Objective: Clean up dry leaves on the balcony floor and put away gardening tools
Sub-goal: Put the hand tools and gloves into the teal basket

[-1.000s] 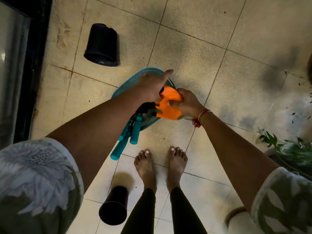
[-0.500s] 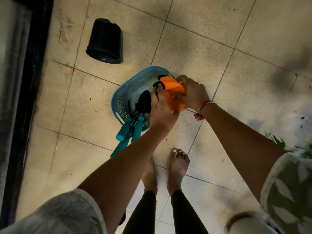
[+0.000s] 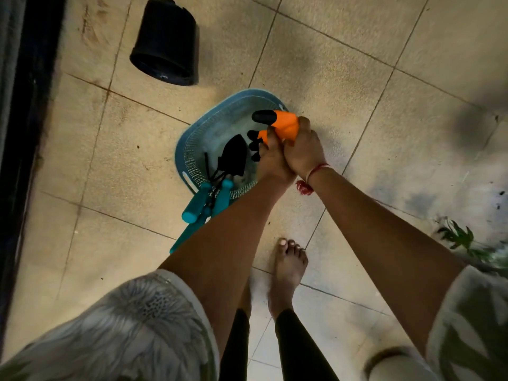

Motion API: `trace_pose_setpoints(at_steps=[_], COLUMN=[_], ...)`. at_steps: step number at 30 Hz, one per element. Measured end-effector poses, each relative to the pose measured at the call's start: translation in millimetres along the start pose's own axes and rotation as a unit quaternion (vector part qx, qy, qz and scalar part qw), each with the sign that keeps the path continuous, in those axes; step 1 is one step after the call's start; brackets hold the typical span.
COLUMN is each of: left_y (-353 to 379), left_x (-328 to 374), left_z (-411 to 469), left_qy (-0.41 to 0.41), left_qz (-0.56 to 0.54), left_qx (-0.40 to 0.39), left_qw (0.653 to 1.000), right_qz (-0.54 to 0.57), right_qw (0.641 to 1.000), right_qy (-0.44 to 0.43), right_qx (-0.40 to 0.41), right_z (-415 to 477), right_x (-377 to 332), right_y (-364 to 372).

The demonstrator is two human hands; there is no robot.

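Note:
A teal perforated basket (image 3: 198, 149) stands on the tiled balcony floor. In it lie a black trowel (image 3: 233, 155) and other tools with teal handles (image 3: 203, 199) that stick out over its near rim. Orange gardening gloves (image 3: 284, 125) with black fingertips are bunched over the basket's right side. My right hand (image 3: 305, 149) grips the gloves from the right. My left hand (image 3: 272, 160) presses against them beside it, fingers curled on the orange fabric.
A black plastic pot (image 3: 165, 42) lies tipped on the floor beyond the basket. A dark door frame (image 3: 24, 133) runs along the left edge. Green leaves (image 3: 461, 240) and soil specks are at the right. My bare feet (image 3: 288, 265) stand just behind the basket.
My left hand moved from over the basket's far rim to the right and now joins my right hand on the orange gloves. The view shifted closer and slightly left.

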State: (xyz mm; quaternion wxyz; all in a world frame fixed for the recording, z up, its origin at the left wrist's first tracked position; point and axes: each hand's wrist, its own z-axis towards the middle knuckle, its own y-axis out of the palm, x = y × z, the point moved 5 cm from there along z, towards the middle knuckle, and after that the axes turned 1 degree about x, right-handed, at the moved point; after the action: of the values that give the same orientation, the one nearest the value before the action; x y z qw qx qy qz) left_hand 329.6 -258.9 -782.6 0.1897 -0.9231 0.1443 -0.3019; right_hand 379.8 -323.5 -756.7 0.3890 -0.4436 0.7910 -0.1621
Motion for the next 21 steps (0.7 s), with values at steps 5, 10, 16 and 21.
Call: trace_pose_setpoints(at_steps=[5,10,16,21], left_y=[11.1,-6.3,-126.7,-176.2], left_x=[1.3,7.0,-4.9,-91.0], left_z=[2.4,-16.4,-73.0,-43.4], left_qy=[0.041,-0.016,0.104,-0.207], left_qz=[0.016,0.071,0.112,0.019], left_qx=[-0.025,-0.045,0.25,0.164], left_qw=[0.999,0.996,0.956,0.964], right_qz=[-0.019,0.092,0.08,0.005], right_qw=[0.999,0.996,0.995,0.996], right_qy=[-0.019,0.008,0.007,0.033], right_qx=[0.018,0.0,0.059,-0.087], right_z=[9.6,8.1,-2.0,9.7], right_x=[3.4,6.1,-3.3,-12.7], right_y=[2.4,-10.8,-49.1,-25.4])
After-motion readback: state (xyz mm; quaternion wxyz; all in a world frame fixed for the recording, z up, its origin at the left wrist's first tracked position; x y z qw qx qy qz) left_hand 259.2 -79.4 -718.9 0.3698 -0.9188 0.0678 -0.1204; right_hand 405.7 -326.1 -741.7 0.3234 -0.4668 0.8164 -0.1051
